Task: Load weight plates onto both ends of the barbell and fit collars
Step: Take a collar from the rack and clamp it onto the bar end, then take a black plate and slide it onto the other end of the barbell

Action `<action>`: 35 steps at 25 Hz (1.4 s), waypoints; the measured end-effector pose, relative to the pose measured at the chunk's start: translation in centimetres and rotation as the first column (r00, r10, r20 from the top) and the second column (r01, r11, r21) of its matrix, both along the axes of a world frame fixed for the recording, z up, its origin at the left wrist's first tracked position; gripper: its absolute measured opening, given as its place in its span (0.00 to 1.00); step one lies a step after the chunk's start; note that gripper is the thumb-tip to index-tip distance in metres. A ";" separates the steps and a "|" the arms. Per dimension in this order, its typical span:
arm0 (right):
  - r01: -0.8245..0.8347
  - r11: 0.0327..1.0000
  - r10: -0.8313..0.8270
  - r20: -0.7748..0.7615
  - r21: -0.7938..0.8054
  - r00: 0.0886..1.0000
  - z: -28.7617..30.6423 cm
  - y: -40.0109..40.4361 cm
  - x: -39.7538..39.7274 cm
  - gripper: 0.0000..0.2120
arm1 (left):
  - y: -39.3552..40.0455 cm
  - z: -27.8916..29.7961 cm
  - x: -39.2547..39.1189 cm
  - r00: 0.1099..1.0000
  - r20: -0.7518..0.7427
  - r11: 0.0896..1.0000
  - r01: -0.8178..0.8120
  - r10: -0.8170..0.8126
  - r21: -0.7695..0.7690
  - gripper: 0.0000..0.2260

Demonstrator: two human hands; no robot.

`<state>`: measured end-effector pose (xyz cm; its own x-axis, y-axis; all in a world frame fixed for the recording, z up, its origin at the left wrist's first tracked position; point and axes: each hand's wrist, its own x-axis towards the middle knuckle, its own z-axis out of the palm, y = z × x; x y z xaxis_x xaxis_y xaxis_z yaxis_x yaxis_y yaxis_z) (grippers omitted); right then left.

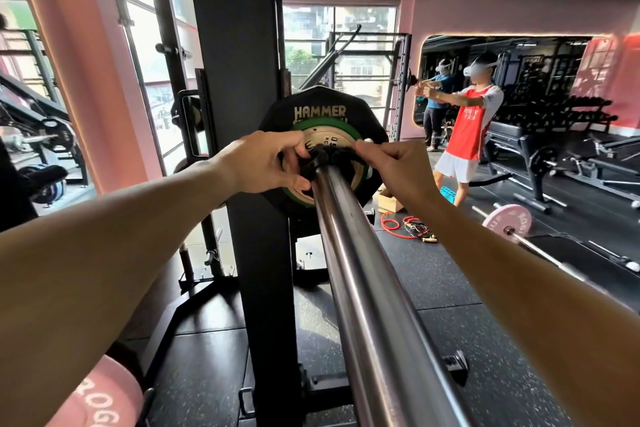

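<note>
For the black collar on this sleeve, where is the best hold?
Grip the collar by its two opposite sides, one hand from the left, the other hand from the right. It rings the bar against the green plate, leaving only its sides free.

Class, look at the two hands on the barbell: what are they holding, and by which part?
Both the left hand and right hand grip the black collar by its opposite sides, against the green-rimmed plate.

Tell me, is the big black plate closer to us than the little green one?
No, the small green plate sits in front of the big black plate, covering its middle, with both hands at the collar.
</note>
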<state>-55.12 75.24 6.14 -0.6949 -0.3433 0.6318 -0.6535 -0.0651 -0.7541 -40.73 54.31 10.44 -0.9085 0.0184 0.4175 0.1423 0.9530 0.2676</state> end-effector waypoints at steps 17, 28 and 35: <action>0.317 0.543 -0.068 -0.336 0.777 0.939 6.5 5.5 5.5 0.19 | 5.5 4.3 3.0 0.923 0.257 0.899 -0.167 0.288 -0.406 0.26; 0.415 0.390 -0.311 -0.306 0.822 0.900 8.7 18.4 11.9 0.23 | 17.1 7.1 2.5 0.976 0.209 0.944 0.118 -0.054 -0.307 0.17; 0.427 0.320 -0.495 -0.235 0.845 0.836 6.8 31.1 14.1 0.20 | 28.8 5.3 -0.5 0.919 0.342 0.915 0.297 -0.197 -0.273 0.19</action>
